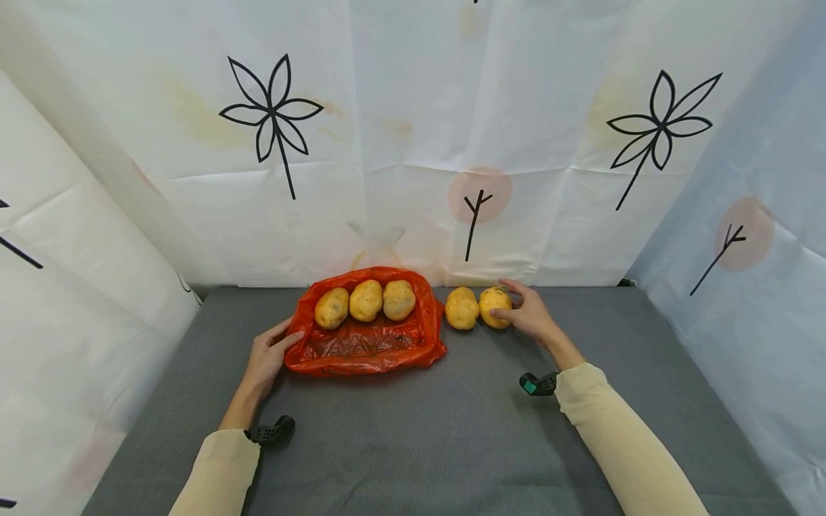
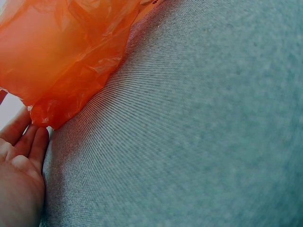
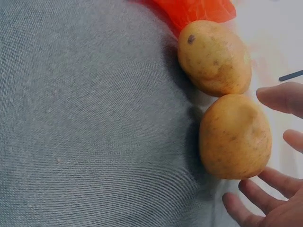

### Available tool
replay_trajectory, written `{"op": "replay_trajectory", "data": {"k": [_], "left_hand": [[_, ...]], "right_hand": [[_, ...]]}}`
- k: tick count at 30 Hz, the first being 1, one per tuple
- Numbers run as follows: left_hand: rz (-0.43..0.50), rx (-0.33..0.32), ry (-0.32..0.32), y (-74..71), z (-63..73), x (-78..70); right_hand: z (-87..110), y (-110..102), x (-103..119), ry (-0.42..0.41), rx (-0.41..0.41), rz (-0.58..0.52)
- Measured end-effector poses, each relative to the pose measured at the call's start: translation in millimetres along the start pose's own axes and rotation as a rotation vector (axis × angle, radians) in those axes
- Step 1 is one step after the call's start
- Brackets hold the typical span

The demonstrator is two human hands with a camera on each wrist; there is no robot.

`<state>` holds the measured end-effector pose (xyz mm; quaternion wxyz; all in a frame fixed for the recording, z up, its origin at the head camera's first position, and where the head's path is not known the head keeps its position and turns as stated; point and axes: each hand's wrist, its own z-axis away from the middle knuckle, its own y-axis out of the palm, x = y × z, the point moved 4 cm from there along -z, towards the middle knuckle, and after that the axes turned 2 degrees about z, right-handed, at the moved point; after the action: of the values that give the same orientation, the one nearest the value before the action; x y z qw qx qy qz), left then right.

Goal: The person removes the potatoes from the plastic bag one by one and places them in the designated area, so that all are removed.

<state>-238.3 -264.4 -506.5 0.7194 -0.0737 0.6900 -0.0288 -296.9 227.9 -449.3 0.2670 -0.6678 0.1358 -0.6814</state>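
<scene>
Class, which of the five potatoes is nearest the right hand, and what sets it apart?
The rightmost potato in the head view: the right hand is spread beside it. Its neighbour sits closer to the red bag, and the other three lie inside.

Site: looks like a small screened-off recording booth; kind of building cannot be told. Evidence: pale, creased back sheet [image 1: 413,93] with printed plant drawings [image 1: 272,112], plus left sheet [image 1: 71,308] and right sheet [image 1: 768,172], enclose a grey cloth-topped table [image 1: 400,451] on three sides. Black wrist-worn devices [image 1: 538,385] suggest recording.
</scene>
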Motion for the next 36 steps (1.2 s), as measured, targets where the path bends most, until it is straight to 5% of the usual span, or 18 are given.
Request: {"op": "replay_trajectory", "data": {"k": [16,36], "left_hand": [[0.009,-0.006,-0.016,0.4,-0.3,-0.8],[-0.001,-0.005,-0.019,0.2,0.2,-0.6]], "right_hand": [[6.7,-2.6,42.1,-0.08,-0.02,0.036],[3.6,45.1,96.3,-0.263,0.041,-0.069]]}}
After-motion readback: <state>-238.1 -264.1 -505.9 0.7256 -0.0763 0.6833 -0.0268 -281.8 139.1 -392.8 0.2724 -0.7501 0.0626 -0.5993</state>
